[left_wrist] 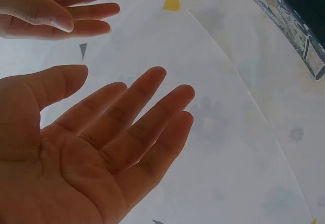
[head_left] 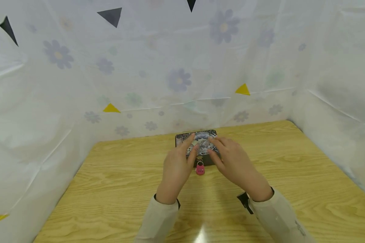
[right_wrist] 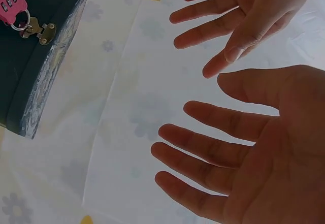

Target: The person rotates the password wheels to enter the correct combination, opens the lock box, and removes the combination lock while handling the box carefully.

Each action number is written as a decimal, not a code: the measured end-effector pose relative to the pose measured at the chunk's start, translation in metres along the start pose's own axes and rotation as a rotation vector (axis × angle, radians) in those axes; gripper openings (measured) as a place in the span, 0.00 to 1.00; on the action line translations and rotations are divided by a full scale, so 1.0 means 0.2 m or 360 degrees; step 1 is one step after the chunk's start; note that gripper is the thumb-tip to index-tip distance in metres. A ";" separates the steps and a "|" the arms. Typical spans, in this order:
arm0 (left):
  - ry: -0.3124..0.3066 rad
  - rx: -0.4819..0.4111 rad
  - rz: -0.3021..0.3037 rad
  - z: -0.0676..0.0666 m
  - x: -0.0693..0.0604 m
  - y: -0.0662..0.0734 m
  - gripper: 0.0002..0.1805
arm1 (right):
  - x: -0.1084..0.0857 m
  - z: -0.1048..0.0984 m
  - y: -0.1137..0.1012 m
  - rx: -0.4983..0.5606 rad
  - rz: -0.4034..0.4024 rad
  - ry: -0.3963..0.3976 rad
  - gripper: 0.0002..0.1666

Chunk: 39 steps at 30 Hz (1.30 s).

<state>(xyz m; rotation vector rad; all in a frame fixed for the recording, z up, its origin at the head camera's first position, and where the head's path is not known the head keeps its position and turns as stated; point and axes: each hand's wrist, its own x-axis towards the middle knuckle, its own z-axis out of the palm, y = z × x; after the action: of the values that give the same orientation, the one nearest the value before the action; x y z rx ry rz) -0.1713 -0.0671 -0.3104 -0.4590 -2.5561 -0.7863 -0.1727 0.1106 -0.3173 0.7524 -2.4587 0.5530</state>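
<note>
A dark box with a patterned lid stands on the table, and a pink combination lock hangs from its front clasp. Both hands hover over or just in front of the box, fingers spread and holding nothing. My left hand covers part of its left side, my right hand its right corner. The left wrist view shows the left palm with the box edge apart from it. In the right wrist view, the right hand is apart from the box and its lock.
The wood-grain table spreads around the box. Behind it and at both sides hangs a white sheet with flowers and coloured triangles. Dark bands show at the cuffs, with a small black piece by the right one.
</note>
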 end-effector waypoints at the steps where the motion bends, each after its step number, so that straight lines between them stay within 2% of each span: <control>1: -0.0012 -0.0001 -0.0018 0.00 0.00 0.00 0.24 | 0.00 0.01 0.00 0.0003 0.0011 -0.0025 0.21; 6: -0.0067 0.0030 -0.0067 0.03 0.01 -0.01 0.20 | 0.00 0.05 0.02 0.0041 0.0090 -0.0159 0.21; 13: -0.0282 0.0017 -0.0151 0.08 0.04 -0.04 0.15 | 0.01 0.09 0.05 0.0132 0.0212 -0.0429 0.20; 18: -0.0446 0.0067 -0.0215 0.13 0.05 -0.07 0.13 | 0.03 0.14 0.07 0.0310 0.0357 -0.0671 0.19; 22: -0.0546 0.0119 -0.0261 0.17 0.05 -0.10 0.10 | 0.03 0.20 0.08 0.0475 0.0488 -0.0812 0.16; 26: -0.0569 0.0187 -0.0284 0.23 0.05 -0.13 0.08 | 0.02 0.26 0.10 0.0557 0.0555 -0.0871 0.15; 30: -0.0575 0.0217 -0.0299 0.27 0.06 -0.16 0.07 | 0.02 0.30 0.13 0.0647 0.0575 -0.0873 0.17; 39: -0.0641 0.0143 -0.0301 0.34 0.05 -0.23 0.03 | 0.00 0.42 0.21 0.0777 0.0688 -0.0835 0.17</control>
<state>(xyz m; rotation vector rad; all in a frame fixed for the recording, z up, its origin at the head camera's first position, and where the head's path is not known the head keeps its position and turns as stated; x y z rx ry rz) -0.2203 -0.0610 -0.3766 -0.3816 -3.0313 -0.6956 -0.2260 0.0999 -0.3929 0.5906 -3.0417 1.2922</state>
